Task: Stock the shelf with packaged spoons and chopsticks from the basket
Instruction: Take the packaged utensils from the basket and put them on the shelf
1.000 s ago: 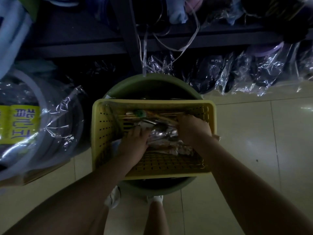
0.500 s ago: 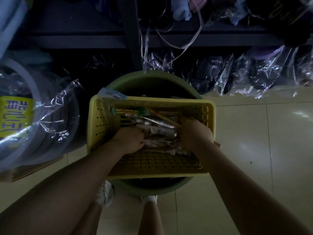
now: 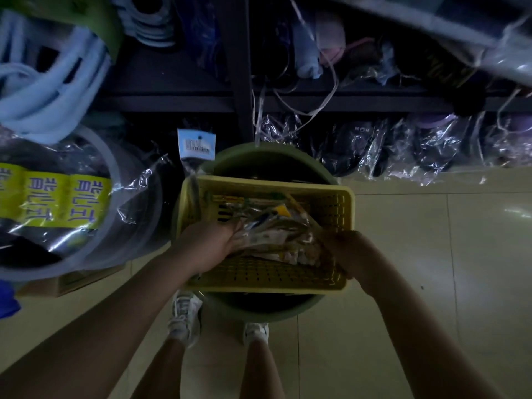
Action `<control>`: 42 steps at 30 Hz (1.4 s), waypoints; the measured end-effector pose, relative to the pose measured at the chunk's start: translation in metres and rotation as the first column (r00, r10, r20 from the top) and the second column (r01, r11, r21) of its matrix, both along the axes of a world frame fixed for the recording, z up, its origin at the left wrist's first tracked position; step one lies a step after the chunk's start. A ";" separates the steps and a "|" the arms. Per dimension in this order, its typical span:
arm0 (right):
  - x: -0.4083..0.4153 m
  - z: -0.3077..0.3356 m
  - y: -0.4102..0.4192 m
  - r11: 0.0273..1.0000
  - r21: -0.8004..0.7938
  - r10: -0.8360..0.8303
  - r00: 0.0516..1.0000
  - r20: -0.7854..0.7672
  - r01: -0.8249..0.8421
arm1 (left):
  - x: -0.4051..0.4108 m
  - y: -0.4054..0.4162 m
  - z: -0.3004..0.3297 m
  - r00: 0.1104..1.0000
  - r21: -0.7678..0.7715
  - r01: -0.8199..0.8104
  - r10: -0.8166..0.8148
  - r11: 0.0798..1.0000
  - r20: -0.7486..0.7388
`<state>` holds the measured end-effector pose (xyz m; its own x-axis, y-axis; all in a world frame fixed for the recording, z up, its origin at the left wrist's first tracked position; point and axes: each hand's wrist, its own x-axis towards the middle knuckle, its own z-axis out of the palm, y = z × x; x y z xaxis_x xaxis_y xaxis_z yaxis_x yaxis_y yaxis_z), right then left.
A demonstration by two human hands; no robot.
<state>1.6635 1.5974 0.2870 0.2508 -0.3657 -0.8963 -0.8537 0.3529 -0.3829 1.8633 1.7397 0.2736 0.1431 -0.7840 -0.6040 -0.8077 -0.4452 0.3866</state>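
Two bare forearms reach forward and down over two white sneakers on the tiled floor. The left hand lies inside the yellow perforated basket, fingers pressed together and tucked under the left end of a bundle of cellophane packets. The right hand closes around the bundle's right end, just inside the basket's right wall. Between the hands the bundle runs left to right, its long axis roughly level with the near rim and its far side tilted up. The packets are clear and shiny, with pale printed cards and a yellow patch showing; in this dim light I cannot count them or tell spoons from chopsticks.

The basket sits across the rim of one round green tub. Beyond the left hand, a single packet with a blue barcoded header card stands upright against the basket's far left corner. Left of that hand lies a large plastic-wrapped coil with yellow labels. Farthest off, the dark shelf holds wrapped goods, and loose white straps hang from it.
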 end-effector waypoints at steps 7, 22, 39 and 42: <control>-0.026 0.052 -0.006 0.967 -0.167 0.184 0.981 -0.056 -0.191 | -0.010 0.009 0.051 0.952 -0.148 -0.305 0.297 0.941 -0.077; -0.057 0.306 0.030 0.880 0.001 -0.358 0.664 0.657 0.474 | -0.071 -0.020 0.326 0.426 -0.083 -0.775 0.420 0.627 -0.801; -0.211 0.521 -0.186 0.675 -0.453 -0.086 0.672 0.736 0.582 | -0.192 -0.270 0.585 0.416 -0.264 -0.805 0.188 0.532 -0.890; -0.223 0.541 -0.234 0.628 -0.553 0.028 0.694 0.720 0.548 | -0.190 -0.321 0.606 0.439 -0.299 -0.812 0.187 0.502 -0.879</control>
